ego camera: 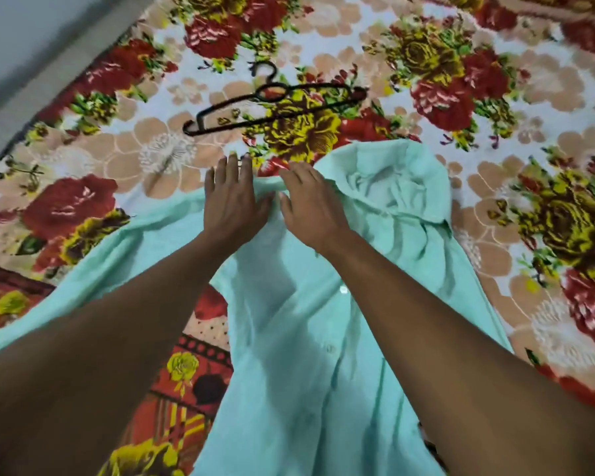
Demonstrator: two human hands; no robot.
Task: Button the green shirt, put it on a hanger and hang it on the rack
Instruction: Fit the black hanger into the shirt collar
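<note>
Green shirt (323, 338) spread front-up on floral bedspread (495, 80), collar end away from camera, placket with buttons (343, 289) running down the middle. Left hand (232, 201) flat on cloth near collar, fingers straight, tips reaching past the shirt edge onto the bedspread; nothing gripped. Right hand (310, 207) just beside it, palm down on the shirt, fingers relaxed; grip on cloth cannot be told. Black hanger (272, 104) lying flat beyond both hands, apart from shirt. Grey floor (21, 46) at upper left. Forearms covering parts of shirt.
</note>
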